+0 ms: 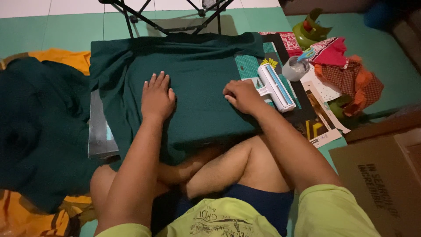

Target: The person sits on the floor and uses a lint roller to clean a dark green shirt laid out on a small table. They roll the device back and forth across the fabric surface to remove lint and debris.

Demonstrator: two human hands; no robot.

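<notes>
One cam only, head-worn, looking steeply down and fwd over the wearer's own crossed legs at a low table (98, 140) close in front. Near view, approx arm's length; green floor (66, 30) fills the far edge. No 2nd view to overlap.

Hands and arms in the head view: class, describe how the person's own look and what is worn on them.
The left hand and right hand are bare: no gloves, rings, watch or bands visible. Both forearms are uncovered; short yellow-green sleeves end above the elbows.
</notes>
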